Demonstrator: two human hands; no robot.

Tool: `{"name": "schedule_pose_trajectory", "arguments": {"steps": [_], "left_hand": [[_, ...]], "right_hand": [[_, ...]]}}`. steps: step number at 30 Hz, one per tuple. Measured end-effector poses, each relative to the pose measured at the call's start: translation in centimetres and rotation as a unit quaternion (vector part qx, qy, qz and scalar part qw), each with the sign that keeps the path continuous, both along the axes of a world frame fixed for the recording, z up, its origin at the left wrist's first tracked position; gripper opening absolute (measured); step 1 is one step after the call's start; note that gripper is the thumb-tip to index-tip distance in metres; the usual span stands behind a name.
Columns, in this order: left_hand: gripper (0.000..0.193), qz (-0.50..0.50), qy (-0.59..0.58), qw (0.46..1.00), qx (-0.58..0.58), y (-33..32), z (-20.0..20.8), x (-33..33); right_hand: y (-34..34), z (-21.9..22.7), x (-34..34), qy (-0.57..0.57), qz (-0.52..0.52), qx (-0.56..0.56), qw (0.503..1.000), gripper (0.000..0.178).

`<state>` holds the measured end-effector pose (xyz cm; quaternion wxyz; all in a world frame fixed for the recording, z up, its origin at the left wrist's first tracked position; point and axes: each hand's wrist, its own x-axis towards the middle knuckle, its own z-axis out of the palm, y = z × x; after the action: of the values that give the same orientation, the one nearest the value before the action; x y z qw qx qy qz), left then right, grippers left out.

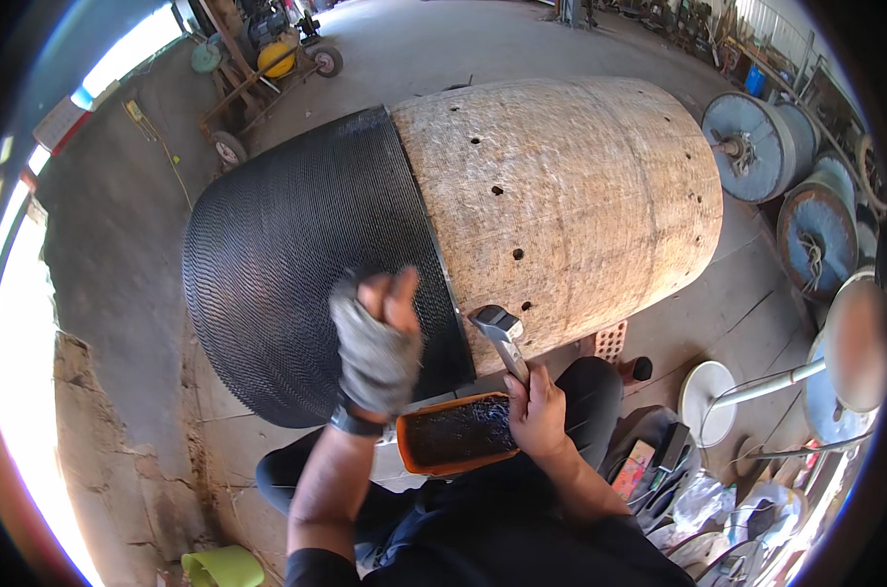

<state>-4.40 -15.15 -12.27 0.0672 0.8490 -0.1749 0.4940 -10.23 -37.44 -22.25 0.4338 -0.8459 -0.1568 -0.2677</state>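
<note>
Right-hand grip (538, 415) is clasping a silver-grey metal hammer (504, 342), long axis slanting forward-left toward the black ribbed covering (287, 245) on the tan fibrous drum (571, 196), before which the nearer, grey-gloved left hand (377, 342) is showing blurred, pinch indeterminable.

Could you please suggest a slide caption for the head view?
Right hand holding a hammer, gloved left hand over the black-covered part of a large drum.

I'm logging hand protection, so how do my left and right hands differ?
The left hand wears a grey glove; the right hand is bare. The left has a dark wristband, the right none. The right grips a hammer; the left's hold is unclear. Both forearms are bare.
</note>
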Motion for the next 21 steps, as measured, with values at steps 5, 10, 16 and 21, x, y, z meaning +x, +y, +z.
{"name": "schedule_pose_trajectory", "arguments": {"steps": [5, 10, 16, 21], "left_hand": [[0.066, -0.144, 0.068, 0.978, -0.135, -4.5, -4.2, -1.9], [0.072, -0.148, 0.131, 0.972, -0.131, -4.6, -3.7, -1.9], [0.075, -0.057, 0.169, 0.977, -0.115, -5.7, -3.1, -2.0], [0.082, -0.030, 0.178, 0.973, -0.142, -6.7, -3.6, -1.4]], "right_hand": [[-0.2, -1.6, -0.9, 0.058, 0.001, 0.044, 0.997, 0.020], [-1.0, -1.6, -0.8, 0.063, 0.001, 0.061, 0.996, 0.019], [-0.4, -1.5, -1.0, 0.075, 0.014, 0.063, 0.995, 0.019], [-0.2, 0.3, -1.3, 0.038, 0.029, 0.078, 0.996, 0.018]]}}
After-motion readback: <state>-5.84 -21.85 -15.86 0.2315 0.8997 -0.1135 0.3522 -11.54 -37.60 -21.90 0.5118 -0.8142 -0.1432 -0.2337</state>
